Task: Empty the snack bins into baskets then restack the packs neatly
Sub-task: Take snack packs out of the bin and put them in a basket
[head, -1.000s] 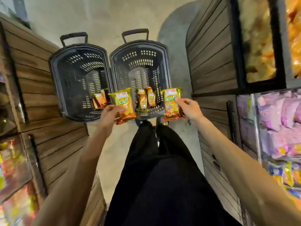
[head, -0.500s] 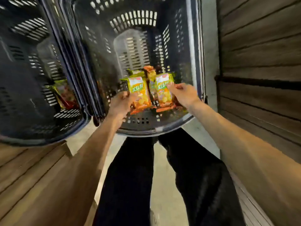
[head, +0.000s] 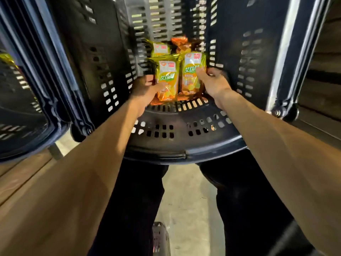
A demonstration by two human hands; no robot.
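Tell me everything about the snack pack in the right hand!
The right pack is a shiny foil bag, yellow-gold on top and orange at the bottom, with a white panel, a red mark and green letters. It looks sealed and puffy. It sits low inside the dark basket, its top pointing away from the person. The right hand grips its right edge, fingers on its front. Its left edge meets the left pack. Other packs lie behind it.
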